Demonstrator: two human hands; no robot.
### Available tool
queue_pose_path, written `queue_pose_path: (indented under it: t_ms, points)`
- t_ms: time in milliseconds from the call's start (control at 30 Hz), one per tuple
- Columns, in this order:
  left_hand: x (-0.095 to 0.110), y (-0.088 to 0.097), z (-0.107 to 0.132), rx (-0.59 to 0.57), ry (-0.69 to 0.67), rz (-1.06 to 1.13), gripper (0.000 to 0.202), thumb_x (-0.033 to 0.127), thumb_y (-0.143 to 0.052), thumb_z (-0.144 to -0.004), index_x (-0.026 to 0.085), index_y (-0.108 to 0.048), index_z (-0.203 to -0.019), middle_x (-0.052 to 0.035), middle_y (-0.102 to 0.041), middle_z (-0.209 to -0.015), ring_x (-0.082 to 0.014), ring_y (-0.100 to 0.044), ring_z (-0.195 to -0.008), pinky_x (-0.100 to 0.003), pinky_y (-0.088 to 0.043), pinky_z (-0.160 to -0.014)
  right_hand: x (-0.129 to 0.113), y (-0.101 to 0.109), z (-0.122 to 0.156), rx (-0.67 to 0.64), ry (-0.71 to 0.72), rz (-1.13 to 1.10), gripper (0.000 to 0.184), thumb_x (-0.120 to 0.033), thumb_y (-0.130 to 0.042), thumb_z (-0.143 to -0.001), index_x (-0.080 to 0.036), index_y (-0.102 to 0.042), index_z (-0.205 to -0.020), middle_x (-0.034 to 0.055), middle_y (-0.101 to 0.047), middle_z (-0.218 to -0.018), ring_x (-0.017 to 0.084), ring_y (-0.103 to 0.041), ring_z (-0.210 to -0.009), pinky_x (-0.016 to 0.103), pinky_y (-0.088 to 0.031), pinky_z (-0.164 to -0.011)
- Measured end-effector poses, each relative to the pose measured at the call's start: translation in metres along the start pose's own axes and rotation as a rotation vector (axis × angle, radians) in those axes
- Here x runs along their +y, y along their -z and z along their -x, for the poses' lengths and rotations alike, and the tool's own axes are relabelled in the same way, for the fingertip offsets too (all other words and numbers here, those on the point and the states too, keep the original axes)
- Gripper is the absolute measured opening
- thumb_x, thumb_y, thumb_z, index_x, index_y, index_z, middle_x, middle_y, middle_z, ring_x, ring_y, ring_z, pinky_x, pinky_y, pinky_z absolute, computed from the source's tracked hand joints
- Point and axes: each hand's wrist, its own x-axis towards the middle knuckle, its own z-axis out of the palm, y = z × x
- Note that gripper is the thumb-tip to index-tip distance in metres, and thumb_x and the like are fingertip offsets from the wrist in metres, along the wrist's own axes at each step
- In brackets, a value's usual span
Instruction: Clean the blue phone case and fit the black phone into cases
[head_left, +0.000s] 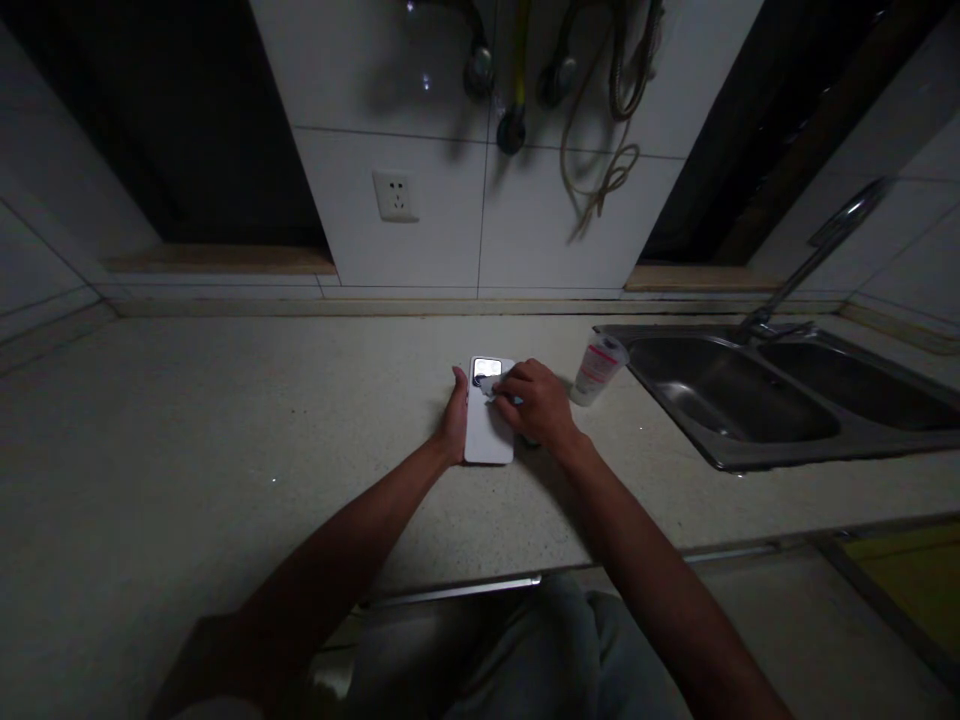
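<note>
A white smartphone (489,435) is held back side up above the counter, its square camera block (487,368) at the far end. My left hand (454,420) grips the phone along its left edge, thumb up and fingers hidden beneath. Pinched in my right hand (536,400) is a small crumpled white piece (489,386), tissue or cloth, touching the phone's back just below the camera block. Right of that hand stands a clear plastic cup (599,368) with red print, apart from it.
A double steel sink (720,390) with a chrome tap (810,255) is set into the pale counter (225,430) on the right. A wall socket (395,196), pipe fittings (512,130) and a looped cord (615,175) are on the tiled wall. The counter's front edge runs before me.
</note>
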Motion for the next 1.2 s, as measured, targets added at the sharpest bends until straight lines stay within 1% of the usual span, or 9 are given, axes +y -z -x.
queue_pose_path:
  t_ms: [100, 200, 367, 433, 533, 667, 933, 1067, 1200]
  points:
    - [0.000, 0.001, -0.001, -0.004, -0.005, 0.002, 0.084, 0.083, -0.028, -0.085, 0.014, -0.069, -0.109, -0.0127, -0.072, -0.079, -0.0269, -0.070, -0.075, -0.034, -0.054, -0.063, 0.001, -0.001, 0.001, 0.037, -0.046, 0.000, 0.013, -0.018, -0.063, -0.082, -0.019, -0.075, -0.078, 0.0095, -0.065, -0.082, 0.024, -0.055, -0.080, 0.035, -0.043, -0.070]
    - [0.000, 0.003, -0.001, -0.013, -0.011, -0.008, 0.086, 0.083, -0.024, -0.085, 0.014, -0.069, -0.110, -0.0133, -0.073, -0.080, -0.0268, -0.070, -0.074, -0.035, -0.054, -0.062, 0.003, -0.004, 0.002, 0.120, -0.122, -0.014, 0.016, -0.019, -0.061, -0.083, -0.020, -0.075, -0.077, 0.0088, -0.065, -0.082, 0.023, -0.056, -0.081, 0.035, -0.045, -0.070]
    - [-0.001, 0.003, 0.001, -0.032, -0.006, -0.053, 0.088, 0.081, -0.017, -0.088, 0.015, -0.066, -0.118, -0.0133, -0.074, -0.085, -0.0260, -0.071, -0.073, -0.036, -0.056, -0.064, 0.006, -0.007, 0.003, 0.301, -0.273, -0.129, 0.023, -0.019, -0.055, -0.087, -0.020, -0.076, -0.096, 0.0083, -0.065, -0.090, 0.020, -0.060, -0.079, 0.033, -0.049, -0.071]
    - [-0.001, 0.002, 0.002, -0.046, -0.001, -0.076, 0.088, 0.080, -0.015, -0.088, 0.015, -0.066, -0.119, -0.0129, -0.074, -0.084, -0.0255, -0.071, -0.071, -0.036, -0.056, -0.063, 0.006, -0.006, 0.002, 0.336, -0.311, -0.176, 0.027, -0.020, -0.053, -0.089, -0.019, -0.075, -0.105, 0.0086, -0.065, -0.093, 0.019, -0.060, -0.076, 0.033, -0.050, -0.072]
    - [-0.001, 0.000, 0.003, -0.018, 0.021, -0.085, 0.086, 0.079, -0.016, -0.089, 0.015, -0.067, -0.117, -0.0123, -0.074, -0.080, -0.0251, -0.070, -0.067, -0.035, -0.055, -0.061, 0.005, -0.006, 0.001, 0.254, -0.269, -0.239, 0.029, -0.023, -0.052, -0.092, -0.020, -0.072, -0.114, 0.0091, -0.066, -0.096, 0.020, -0.062, -0.079, 0.034, -0.051, -0.074]
    - [-0.001, -0.004, 0.004, 0.043, 0.015, -0.062, 0.083, 0.075, -0.015, -0.091, 0.015, -0.068, -0.112, -0.0122, -0.073, -0.078, -0.0249, -0.070, -0.067, -0.035, -0.055, -0.061, 0.004, -0.011, 0.002, 0.105, -0.177, -0.295, 0.029, -0.020, -0.051, -0.094, -0.021, -0.073, -0.113, 0.0110, -0.067, -0.099, 0.024, -0.063, -0.089, 0.035, -0.050, -0.078]
    - [-0.002, 0.002, -0.001, 0.103, -0.017, -0.040, 0.079, 0.078, -0.026, -0.089, 0.014, -0.069, -0.109, -0.0117, -0.073, -0.077, -0.0234, -0.071, -0.068, -0.032, -0.055, -0.061, -0.006, -0.020, 0.000, -0.126, -0.075, -0.179, 0.035, -0.015, -0.046, -0.095, -0.017, -0.069, -0.121, 0.0153, -0.066, -0.106, 0.026, -0.059, -0.094, 0.036, -0.048, -0.080]
    - [-0.004, 0.006, -0.005, 0.103, -0.040, -0.067, 0.078, 0.078, -0.029, -0.089, 0.015, -0.070, -0.108, -0.0119, -0.074, -0.078, -0.0236, -0.072, -0.070, -0.031, -0.055, -0.062, -0.009, -0.020, -0.001, -0.152, -0.059, -0.179, 0.034, -0.018, -0.044, -0.097, -0.016, -0.068, -0.122, 0.0160, -0.064, -0.106, 0.026, -0.058, -0.093, 0.036, -0.047, -0.080]
    - [-0.006, 0.007, -0.007, 0.107, 0.004, -0.112, 0.082, 0.083, -0.031, -0.084, 0.015, -0.071, -0.104, -0.0119, -0.073, -0.075, -0.0240, -0.071, -0.067, -0.031, -0.054, -0.059, -0.004, -0.020, 0.000, -0.104, -0.135, -0.196, 0.035, -0.017, -0.044, -0.096, -0.021, -0.067, -0.122, 0.0133, -0.064, -0.103, 0.025, -0.057, -0.092, 0.035, -0.047, -0.080]
